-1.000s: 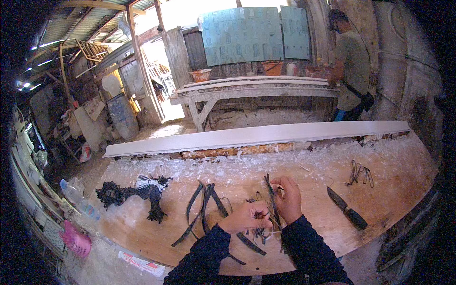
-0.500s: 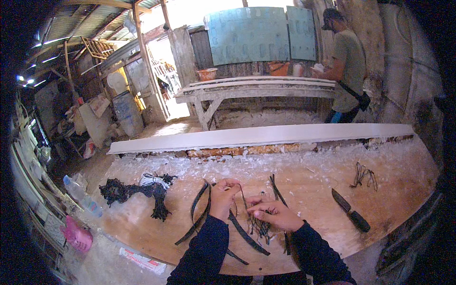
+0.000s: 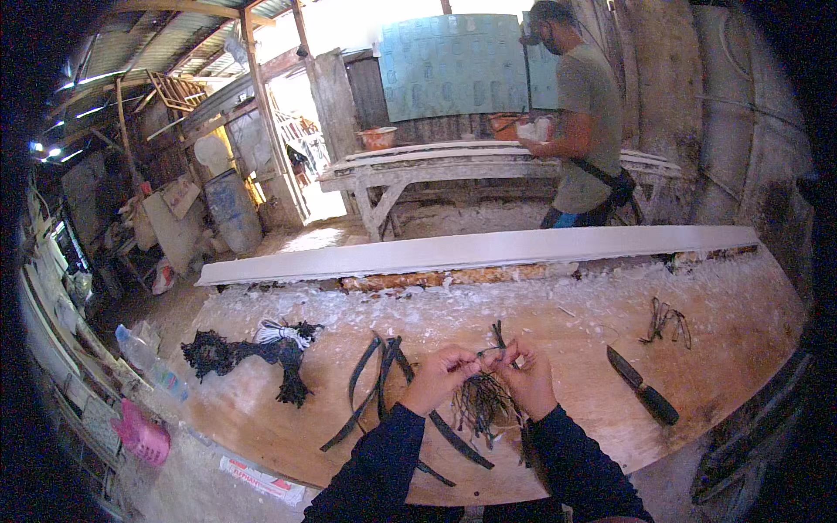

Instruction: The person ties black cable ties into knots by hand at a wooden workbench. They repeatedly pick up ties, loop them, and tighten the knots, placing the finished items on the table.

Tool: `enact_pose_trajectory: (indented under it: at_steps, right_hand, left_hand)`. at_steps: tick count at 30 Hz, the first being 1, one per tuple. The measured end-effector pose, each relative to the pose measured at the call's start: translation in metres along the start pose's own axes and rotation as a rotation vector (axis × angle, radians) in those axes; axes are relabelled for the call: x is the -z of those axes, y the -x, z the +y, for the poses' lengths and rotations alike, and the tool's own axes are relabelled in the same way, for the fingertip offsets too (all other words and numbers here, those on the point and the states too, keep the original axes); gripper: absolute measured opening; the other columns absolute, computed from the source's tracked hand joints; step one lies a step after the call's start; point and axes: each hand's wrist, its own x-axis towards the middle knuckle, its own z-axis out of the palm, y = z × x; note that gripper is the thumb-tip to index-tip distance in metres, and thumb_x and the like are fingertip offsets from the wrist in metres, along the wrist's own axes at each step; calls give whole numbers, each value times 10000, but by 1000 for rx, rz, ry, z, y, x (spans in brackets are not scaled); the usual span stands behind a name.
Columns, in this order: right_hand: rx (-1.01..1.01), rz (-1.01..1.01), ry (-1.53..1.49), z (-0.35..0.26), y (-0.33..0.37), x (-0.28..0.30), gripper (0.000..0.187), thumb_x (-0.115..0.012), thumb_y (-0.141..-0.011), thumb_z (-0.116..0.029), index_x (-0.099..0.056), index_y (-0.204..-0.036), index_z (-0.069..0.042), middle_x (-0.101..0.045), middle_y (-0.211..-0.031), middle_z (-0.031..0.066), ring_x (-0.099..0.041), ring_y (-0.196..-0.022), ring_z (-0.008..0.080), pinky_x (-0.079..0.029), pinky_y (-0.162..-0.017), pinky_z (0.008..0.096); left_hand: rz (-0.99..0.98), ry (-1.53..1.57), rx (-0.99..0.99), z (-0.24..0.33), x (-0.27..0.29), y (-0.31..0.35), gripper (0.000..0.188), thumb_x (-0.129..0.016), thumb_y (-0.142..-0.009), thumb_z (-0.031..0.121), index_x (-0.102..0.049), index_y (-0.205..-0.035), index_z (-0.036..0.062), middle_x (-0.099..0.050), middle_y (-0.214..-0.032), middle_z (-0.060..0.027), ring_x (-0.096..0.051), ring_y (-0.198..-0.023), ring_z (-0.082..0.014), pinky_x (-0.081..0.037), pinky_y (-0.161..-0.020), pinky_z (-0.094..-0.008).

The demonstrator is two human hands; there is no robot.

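Over the middle of the wooden table, my left hand [image 3: 443, 376] and my right hand [image 3: 528, 380] are close together, fingertips pinched on a thin dark cord [image 3: 490, 349]. Right below them lies a loose bundle of thin dark strands [image 3: 479, 408]; whether the cord joins it is hard to see. Black flat strips [image 3: 377, 397] lie left of and under my left forearm. Farther left rests a knotted bundle of black cords [image 3: 292, 373], with white cord [image 3: 277, 332] at its top. To the right are a dark-handled knife [image 3: 643, 385] and a few dark cords [image 3: 667, 322].
A long white plaster-like strip [image 3: 488, 248] runs along the table's far edge. A plastic bottle [image 3: 150, 359] and a pink container [image 3: 142, 432] are beyond the left edge. Across the room, a person [image 3: 586, 113] stands at a white-coated bench [image 3: 436, 179] holding something white.
My right hand has risen and my left has shifted right, so both now meet at the cord, fingertips nearly touching. The person at the far bench has moved left.
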Motion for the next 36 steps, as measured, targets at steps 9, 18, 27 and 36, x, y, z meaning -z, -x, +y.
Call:
enact_pose_trajectory:
  at_steps: [9, 18, 27, 36]
  right_hand:
    - [330, 267, 362, 19, -16, 17, 94, -642, -707, -29, -605, -794, -35, -568, -817, 79, -540, -769, 186, -421, -720, 286]
    - [-160, 76, -106, 7, -14, 18, 49, -642, -737, -61, -624, -768, -28, -598, -800, 49, -550, -776, 151, -411, -739, 266]
    - [-97, -521, -295, -17, 6, -5, 93, -605, -795, -92, -648, -866, -51, -574, -1020, 75, -455, -1082, 173, -355, -923, 303]
    - [-120, -112, -359, -13, -1, 8, 112, -643, -728, -30, -538, -690, -36, -565, -708, 14, -518, -716, 93, -406, -677, 233]
  left_hand:
    - [-485, 578, 268, 34, -7, 16, 176, -570, -842, 194, -474, -764, 69, -440, -770, 34, -397, -553, -26, -310, -448, -176]
    - [129, 234, 327, 19, 12, 3, 124, -660, -756, 139, -639, -812, 30, -544, -732, 19, -467, -609, -65, -382, -556, -210]
    - [500, 198, 193, 0, 26, -2, 112, -653, -730, 74, -616, -796, -8, -590, -716, -10, -499, -619, -60, -391, -569, -194]
    - [19, 101, 157, 18, 20, 3, 77, -570, -817, 71, -600, -841, 4, -597, -782, -29, -570, -731, -103, -449, -668, -224]
